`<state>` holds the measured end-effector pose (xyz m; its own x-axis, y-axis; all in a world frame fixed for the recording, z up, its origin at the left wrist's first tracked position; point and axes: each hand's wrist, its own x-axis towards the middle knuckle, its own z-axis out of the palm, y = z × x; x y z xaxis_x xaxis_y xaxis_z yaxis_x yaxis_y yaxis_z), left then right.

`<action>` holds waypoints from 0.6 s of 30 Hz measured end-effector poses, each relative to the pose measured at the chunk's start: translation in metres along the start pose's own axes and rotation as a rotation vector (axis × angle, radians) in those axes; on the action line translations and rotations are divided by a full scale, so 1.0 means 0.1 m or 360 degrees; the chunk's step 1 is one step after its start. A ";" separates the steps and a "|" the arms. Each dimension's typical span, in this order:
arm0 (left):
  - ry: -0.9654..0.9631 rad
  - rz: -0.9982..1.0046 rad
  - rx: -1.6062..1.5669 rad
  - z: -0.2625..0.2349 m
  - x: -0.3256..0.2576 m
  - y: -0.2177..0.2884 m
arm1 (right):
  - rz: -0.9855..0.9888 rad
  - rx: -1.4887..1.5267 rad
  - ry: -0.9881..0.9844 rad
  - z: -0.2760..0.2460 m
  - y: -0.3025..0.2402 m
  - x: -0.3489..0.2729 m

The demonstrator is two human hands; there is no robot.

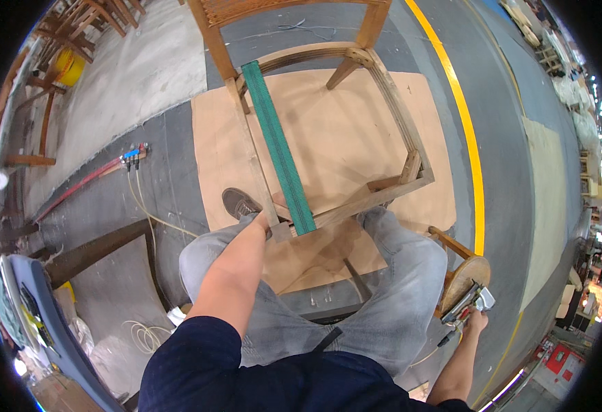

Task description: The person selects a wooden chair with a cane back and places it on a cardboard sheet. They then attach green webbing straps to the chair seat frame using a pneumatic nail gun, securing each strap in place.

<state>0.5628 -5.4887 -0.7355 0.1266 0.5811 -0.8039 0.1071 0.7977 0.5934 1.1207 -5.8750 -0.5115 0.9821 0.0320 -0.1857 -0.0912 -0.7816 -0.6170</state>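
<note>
A wooden chair frame (359, 208) with an open seat stands in front of my knees, its backrest at the far side. One green webbing strip (277, 141) runs from the back of the seat to the front rail, close to the left rail. My left hand (264, 221) grips the frame at its near left corner, beside the strip's near end; the fingers are partly hidden behind the wood. Out to the right, my right hand (477, 321) is closed around an air staple gun (467, 303). The gun is over the edge of a round wooden stool (467, 273).
Brown cardboard (229, 151) lies under the chair. A thin air hose (167, 223) runs from a blue manifold (133, 154) on the left. A curved dark wooden piece (102, 250) is at the lower left. A yellow floor line (467, 137) passes on the right.
</note>
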 end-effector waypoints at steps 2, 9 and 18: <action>0.0017 0.0022 0.0085 -0.08 -0.04 -0.05 | -0.0316 0.0020 -0.0022 -0.03 -0.21 -0.15; -0.0016 0.0122 0.0359 -0.11 0.05 -0.11 | -0.0700 0.0301 -0.0673 -0.24 -1.77 -1.47; -0.0152 0.0207 0.0624 0.07 0.16 -0.14 | -0.0629 -0.0078 -0.2023 1.58 -2.18 -3.59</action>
<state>0.5700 -5.4911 -0.7566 0.2530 0.6406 -0.7250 0.4490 0.5861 0.6745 0.7617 -5.6176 -0.4309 0.1028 0.7946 -0.5984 0.1947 -0.6060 -0.7713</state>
